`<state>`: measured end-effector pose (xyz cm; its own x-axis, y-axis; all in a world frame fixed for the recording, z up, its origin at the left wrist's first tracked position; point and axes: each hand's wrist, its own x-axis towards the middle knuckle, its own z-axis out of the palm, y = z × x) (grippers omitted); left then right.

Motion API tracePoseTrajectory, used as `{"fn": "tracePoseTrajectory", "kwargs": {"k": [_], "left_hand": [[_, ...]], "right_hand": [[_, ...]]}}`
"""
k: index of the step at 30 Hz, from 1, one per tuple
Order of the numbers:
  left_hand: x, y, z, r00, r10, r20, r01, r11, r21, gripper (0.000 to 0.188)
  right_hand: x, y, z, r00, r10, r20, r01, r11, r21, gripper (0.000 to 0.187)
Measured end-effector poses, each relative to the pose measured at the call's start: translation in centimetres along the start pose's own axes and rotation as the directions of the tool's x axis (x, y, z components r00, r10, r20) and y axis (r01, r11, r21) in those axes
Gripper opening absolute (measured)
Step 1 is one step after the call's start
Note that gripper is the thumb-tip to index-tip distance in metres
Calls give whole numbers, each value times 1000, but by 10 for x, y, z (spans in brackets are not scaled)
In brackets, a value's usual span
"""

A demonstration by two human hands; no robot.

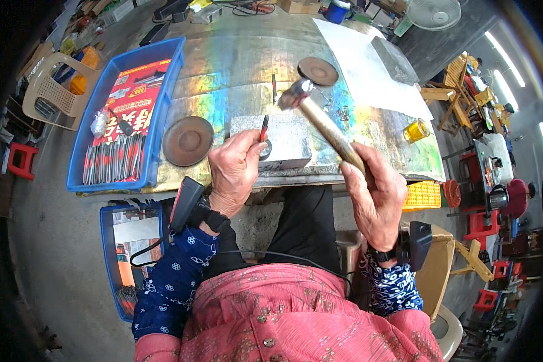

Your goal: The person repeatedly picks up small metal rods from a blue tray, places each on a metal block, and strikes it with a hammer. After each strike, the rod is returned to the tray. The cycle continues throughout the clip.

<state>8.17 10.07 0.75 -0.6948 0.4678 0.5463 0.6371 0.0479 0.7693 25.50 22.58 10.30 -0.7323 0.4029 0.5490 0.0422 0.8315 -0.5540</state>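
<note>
My left hand [234,168] is closed around a slim red-and-black piece [264,128], held upright at the left side of a grey block [292,140]. A dark rounded part shows below my fingertips; its kind is unclear. My right hand [377,196] grips the light wooden handle of a hammer [332,133]. The hammer is raised over the table, its head blurred and up to the left, beyond the block. A thin dark piece [274,88] lies on the table past the block.
A blue tray [178,66] at the left holds several slim metal pieces with red parts. Two brown round discs [187,140] sit on the stained table. A yellow jar [415,130] and white sheet [368,66] are at the right. Below left is another blue tray [107,241].
</note>
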Motion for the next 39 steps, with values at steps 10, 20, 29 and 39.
{"fn": "tracePoseTrajectory", "kwargs": {"k": [10,20,29,39], "left_hand": [[-1,-1,1,999,6,-34,-6,1000,5,15],[0,-2,0,1000,-4,-29,3,1000,-18,14],[0,-3,1,999,-12,-29,11,999,-42,15],[-1,-2,-1,1000,-23,-12,23,999,-28,16]], "right_hand": [[8,-30,-19,995,-85,55,83,996,27,27],[15,-37,-21,972,-218,-89,220,975,15,30],[22,-31,-8,979,14,203,-11,1000,-14,23],[26,-50,-33,990,-133,-37,134,991,26,27]]}}
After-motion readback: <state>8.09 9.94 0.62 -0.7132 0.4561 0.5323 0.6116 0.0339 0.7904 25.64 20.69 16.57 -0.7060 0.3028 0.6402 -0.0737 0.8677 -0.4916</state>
